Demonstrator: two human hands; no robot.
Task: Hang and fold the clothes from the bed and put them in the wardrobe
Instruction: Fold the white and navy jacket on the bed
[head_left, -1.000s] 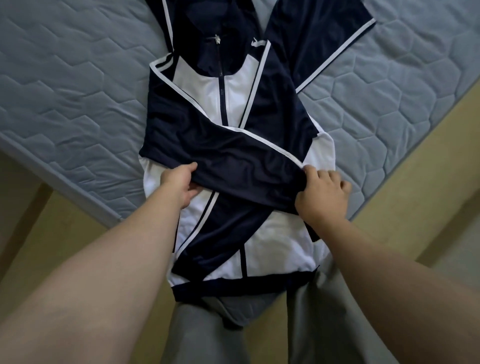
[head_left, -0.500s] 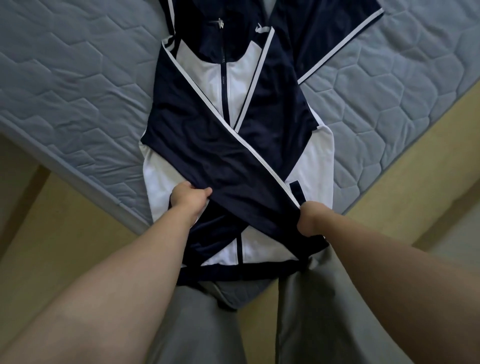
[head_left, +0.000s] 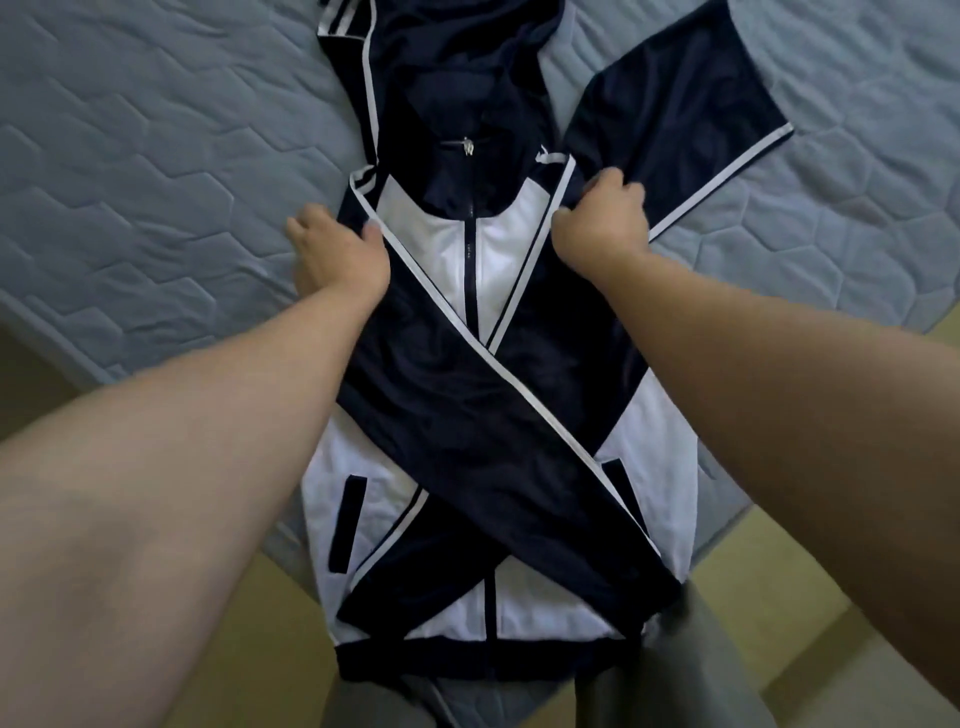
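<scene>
Grey-blue quilted mattress (head_left: 156, 182) fills most of our view, with tan floor (head_left: 789, 587) past its corner. On the mattress near that corner lies the navy and white jacket (head_left: 498, 254), front up and zipped, its hem just over the edge. Its two sleeves (head_left: 467, 415) are crossed over the chest. Our left hand (head_left: 335, 254) rests at one shoulder, fingers fairly straight and close together on the mattress beside the cloth, thumb (head_left: 371, 231) on the white trim. Our right hand (head_left: 602, 228) is at the other shoulder, fingers curled and pinching the jacket there. Another navy piece with a white stripe (head_left: 675, 98) lies just beyond. Our grey trousers (head_left: 717, 675) show below.
</scene>
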